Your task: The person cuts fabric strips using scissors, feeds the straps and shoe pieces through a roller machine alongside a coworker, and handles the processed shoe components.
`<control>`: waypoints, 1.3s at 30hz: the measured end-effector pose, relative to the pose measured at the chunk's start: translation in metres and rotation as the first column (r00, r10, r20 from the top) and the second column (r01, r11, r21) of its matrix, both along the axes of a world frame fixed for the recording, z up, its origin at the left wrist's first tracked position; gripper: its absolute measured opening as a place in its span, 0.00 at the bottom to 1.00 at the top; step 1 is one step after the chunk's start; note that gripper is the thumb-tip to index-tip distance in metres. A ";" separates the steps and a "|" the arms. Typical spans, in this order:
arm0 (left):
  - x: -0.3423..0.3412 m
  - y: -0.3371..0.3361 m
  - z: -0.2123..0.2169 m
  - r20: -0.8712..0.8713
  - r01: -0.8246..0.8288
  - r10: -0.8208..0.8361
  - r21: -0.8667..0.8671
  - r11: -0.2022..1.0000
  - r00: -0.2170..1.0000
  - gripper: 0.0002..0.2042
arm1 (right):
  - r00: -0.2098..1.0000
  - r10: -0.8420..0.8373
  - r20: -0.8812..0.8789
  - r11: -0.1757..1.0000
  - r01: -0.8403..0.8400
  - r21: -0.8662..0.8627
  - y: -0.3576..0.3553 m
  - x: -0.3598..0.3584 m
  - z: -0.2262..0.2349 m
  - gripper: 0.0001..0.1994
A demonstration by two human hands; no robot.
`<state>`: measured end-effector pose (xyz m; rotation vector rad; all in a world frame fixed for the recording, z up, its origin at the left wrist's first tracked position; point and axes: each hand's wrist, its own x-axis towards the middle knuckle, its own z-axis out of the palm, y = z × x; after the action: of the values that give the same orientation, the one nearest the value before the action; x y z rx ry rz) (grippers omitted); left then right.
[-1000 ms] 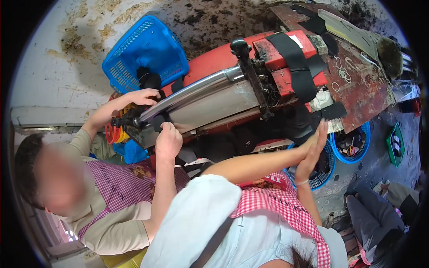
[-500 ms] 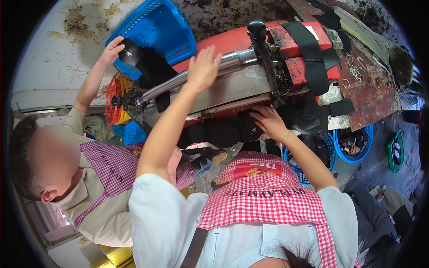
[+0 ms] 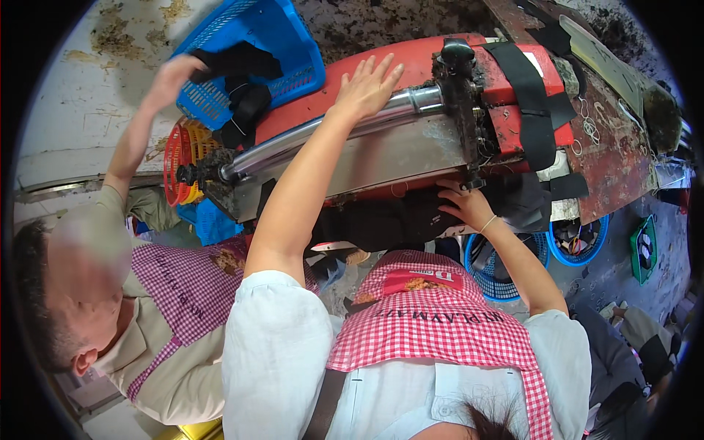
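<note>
Since half a second ago, left hand (image 3: 367, 86) stays flat, fingers spread, holding nothing, on the red metal machine body (image 3: 411, 73) — right hand (image 3: 463, 205) grips dark cloth (image 3: 396, 220) beneath.

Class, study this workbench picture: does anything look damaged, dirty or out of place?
Yes. The red machine casing is patched with black tape straps, and the red board beside it looks rusty and scratched.

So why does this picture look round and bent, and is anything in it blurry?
Head view: a fisheye lens leaves a black rim and bows straight edges, like the steel bar. Daylight is bright and even, with glare on the pale ground at upper left. The left hand on the red machine and the right hand look sharp; the co-worker's hand at the blue basket is smeared.
</note>
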<state>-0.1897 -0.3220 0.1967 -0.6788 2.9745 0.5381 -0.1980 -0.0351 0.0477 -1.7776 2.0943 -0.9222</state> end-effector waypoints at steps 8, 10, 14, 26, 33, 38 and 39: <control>-0.007 0.005 0.001 0.084 0.184 -0.172 -0.161 0.970 0.981 0.28 | 0.936 -0.011 -0.352 0.960 -0.089 -0.265 0.006 0.004 0.043 0.09; -0.006 0.000 0.009 0.084 0.216 -0.199 -0.351 0.911 0.976 0.25 | 0.979 0.000 -0.205 0.983 -0.037 -0.177 0.011 0.018 0.076 0.07; 0.001 -0.016 0.031 -0.027 0.268 -0.317 -0.468 0.842 0.948 0.22 | 0.942 -0.273 0.197 0.930 0.311 -0.197 0.003 0.044 0.141 0.05; -0.008 -0.012 0.026 0.145 0.277 -0.269 -0.039 0.960 0.952 0.22 | 0.349 -0.308 0.885 0.842 0.534 0.083 -0.068 0.071 0.113 0.16; 0.018 -0.044 0.021 0.219 0.029 -0.210 0.622 0.782 0.953 0.23 | 0.288 -0.258 0.922 0.785 0.619 0.027 -0.103 0.063 0.123 0.20; 0.009 -0.073 0.041 -0.078 0.247 -0.247 0.567 0.786 0.966 0.12 | 0.613 -0.291 0.734 0.950 0.278 0.144 -0.016 0.098 0.090 0.16; 0.005 -0.078 0.054 -0.190 0.308 -0.245 0.498 0.811 0.951 0.10 | 0.803 -0.328 0.497 0.945 0.271 0.186 0.007 0.097 0.066 0.11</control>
<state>-0.1848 -0.3995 0.2508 -0.1588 2.7348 1.3240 -0.1011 -0.0280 0.1136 -0.9915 2.0258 -1.1882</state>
